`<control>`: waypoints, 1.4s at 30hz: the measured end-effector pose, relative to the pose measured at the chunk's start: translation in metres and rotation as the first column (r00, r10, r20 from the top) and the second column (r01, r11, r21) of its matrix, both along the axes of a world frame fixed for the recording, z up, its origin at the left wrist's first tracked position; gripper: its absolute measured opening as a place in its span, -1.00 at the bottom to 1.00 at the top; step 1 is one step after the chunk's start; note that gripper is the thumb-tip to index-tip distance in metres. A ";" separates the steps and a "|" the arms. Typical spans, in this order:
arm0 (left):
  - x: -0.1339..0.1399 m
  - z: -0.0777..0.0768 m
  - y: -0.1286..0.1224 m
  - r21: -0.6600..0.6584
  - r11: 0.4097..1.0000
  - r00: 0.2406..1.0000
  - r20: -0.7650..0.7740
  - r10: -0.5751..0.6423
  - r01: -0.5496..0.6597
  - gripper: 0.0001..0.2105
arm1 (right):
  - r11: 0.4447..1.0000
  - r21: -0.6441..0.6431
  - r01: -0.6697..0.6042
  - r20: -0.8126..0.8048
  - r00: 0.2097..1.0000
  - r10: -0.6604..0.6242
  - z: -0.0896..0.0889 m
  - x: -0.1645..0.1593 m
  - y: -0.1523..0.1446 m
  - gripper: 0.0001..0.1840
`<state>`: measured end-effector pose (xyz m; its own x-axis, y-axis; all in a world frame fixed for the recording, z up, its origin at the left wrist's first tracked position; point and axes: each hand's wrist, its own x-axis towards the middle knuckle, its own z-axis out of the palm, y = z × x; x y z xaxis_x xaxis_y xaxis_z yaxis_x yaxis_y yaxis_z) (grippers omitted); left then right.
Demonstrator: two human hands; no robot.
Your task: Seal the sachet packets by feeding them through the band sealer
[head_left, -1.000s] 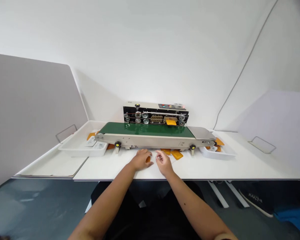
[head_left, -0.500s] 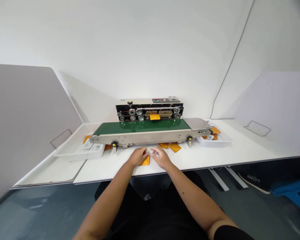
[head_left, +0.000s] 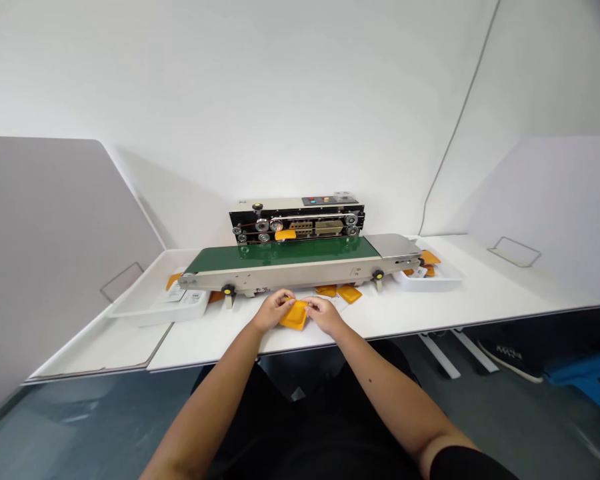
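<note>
Between my two hands, near the table's front edge, is a small yellow-orange packet (head_left: 295, 316). My left hand (head_left: 274, 311) pinches its upper left corner, and my right hand (head_left: 324, 314) pinches its upper right side. Two more orange packets (head_left: 350, 294) lie just beyond my right hand, beside a pale paper or clear film (head_left: 338, 303). Behind my hands stands a band sealing machine (head_left: 297, 223) with a green conveyor belt (head_left: 285, 253). Another orange packet (head_left: 285, 235) is caught along its rollers above the belt.
A white tray (head_left: 130, 303) with orange packets and white labelled papers sits at the left. The right-hand white tray (head_left: 430, 283) holds several orange packets, partly under the conveyor's metal end plate (head_left: 393, 246). Grey side panels (head_left: 45, 247) flank the white table (head_left: 200, 341).
The orange packet in the sealing machine has travelled left along the rollers. My right hand has come onto the packet in my left hand, which now shows spread between both.
</note>
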<state>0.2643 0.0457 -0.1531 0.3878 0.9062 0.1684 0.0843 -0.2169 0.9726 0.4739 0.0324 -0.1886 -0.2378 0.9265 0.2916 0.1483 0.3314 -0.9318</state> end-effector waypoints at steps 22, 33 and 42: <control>-0.002 0.008 -0.007 -0.021 0.984 0.984 -0.011 -0.176 0.175 -0.43 | 0.972 -0.159 -0.172 -0.162 0.976 0.146 0.014 0.001 -0.010 -0.57; 0.001 0.003 0.000 -0.044 0.998 0.999 0.022 -0.042 0.043 -0.55 | 0.965 -0.228 -0.129 -0.281 0.958 0.062 0.012 0.001 -0.006 -0.53; 0.001 0.002 0.004 -0.021 0.998 0.997 0.053 0.058 -0.057 -0.56 | 0.971 -0.228 -0.067 -0.220 0.975 0.015 0.013 0.002 -0.008 -0.41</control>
